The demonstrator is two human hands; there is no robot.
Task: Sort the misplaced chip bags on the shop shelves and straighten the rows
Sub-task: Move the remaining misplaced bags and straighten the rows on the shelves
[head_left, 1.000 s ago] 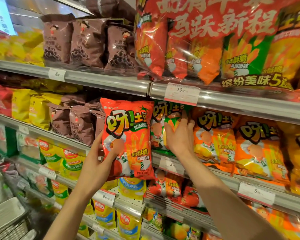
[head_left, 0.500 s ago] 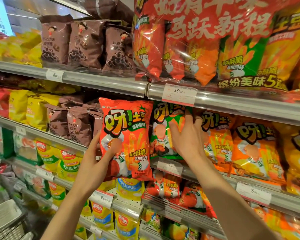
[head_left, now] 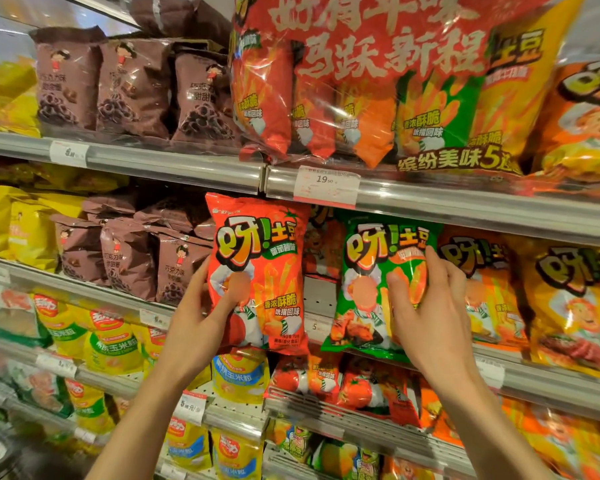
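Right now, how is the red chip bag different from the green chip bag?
The red chip bag is red-orange with a tomato at its top corner; the green chip bag is green. The left hand holds the red one, the right hand grips the green one. The red bag is up higher than the green bag. Both carry the same big logo and fries picture, and look about the same size.

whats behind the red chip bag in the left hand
The left hand holds the red chip bag in front of the shelf. To its right, pale shelf backing and another dim bag show; directly behind it is covered.
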